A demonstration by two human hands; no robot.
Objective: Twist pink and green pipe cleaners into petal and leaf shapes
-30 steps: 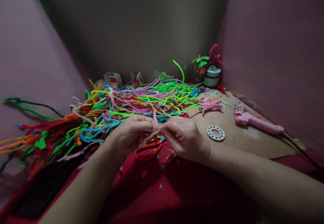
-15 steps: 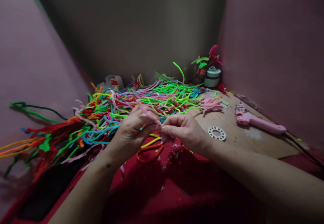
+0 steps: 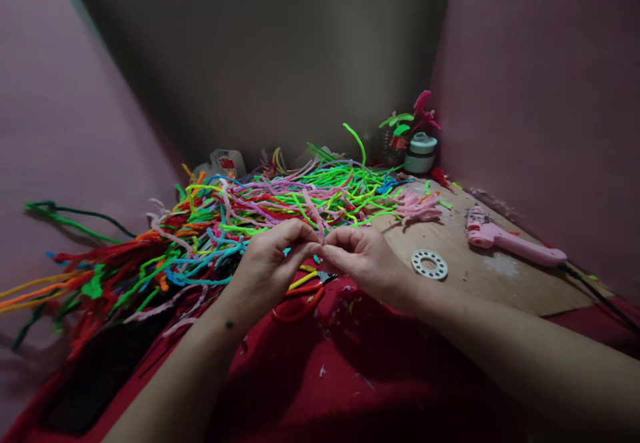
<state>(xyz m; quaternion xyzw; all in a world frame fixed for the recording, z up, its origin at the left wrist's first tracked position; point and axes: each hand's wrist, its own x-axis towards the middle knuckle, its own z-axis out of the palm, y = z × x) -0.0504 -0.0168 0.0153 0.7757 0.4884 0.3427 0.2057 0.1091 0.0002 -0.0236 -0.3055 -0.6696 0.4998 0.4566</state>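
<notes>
A light pink pipe cleaner (image 3: 314, 211) stands up from between my fingertips, its lower end pinched there. My left hand (image 3: 277, 259) is closed on it with thumb and forefinger. My right hand (image 3: 367, 259) pinches at the same spot, its fingertips touching those of the left. Just below the hands lie pliers or cutters with red and yellow handles (image 3: 300, 306), partly hidden by the left hand. Behind the hands spreads a big heap of pipe cleaners (image 3: 300, 193) in many colours.
At right, a pink glue gun (image 3: 515, 241) with a black cord and a white ring with holes (image 3: 429, 265) lie on a wooden board (image 3: 480, 289). Pink pipe-cleaner pieces (image 3: 419, 206) sit behind. A pale green jar (image 3: 420, 153) stands at the back. A black flat object (image 3: 95, 376) lies at left.
The pink pipe cleaner has swung from leaning left over my left hand to nearly upright between the hands. My left fingers have curled in; both hands remain at about the same place.
</notes>
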